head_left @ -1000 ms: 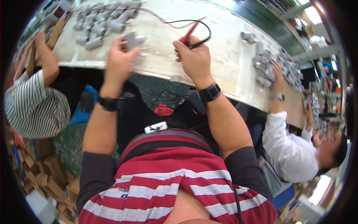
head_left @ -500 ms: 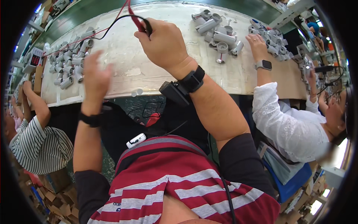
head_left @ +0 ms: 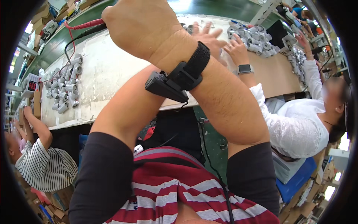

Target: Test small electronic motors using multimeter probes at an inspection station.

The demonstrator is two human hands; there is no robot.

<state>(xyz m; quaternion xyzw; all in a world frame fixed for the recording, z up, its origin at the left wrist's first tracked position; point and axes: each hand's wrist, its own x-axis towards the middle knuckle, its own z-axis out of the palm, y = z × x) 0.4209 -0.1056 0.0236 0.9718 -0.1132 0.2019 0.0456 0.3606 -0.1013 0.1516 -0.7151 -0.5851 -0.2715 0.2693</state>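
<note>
Moved since the earlier frame: left hand (head_left: 209, 40), from the table's left side, now across beneath the right forearm to the right side. Left fingers: spread; contact with the grey parts (head_left: 189, 28) just beside them cannot be told. Right hand (head_left: 143, 30): clenched around the red lead (head_left: 85, 25) and black lead (head_left: 86, 33), above the table (head_left: 102, 65). Second heap of grey parts (head_left: 66, 85): table's left end, near a display box (head_left: 30, 86).

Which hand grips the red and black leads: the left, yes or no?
No, the right hand grips the red lead and black lead.
</note>
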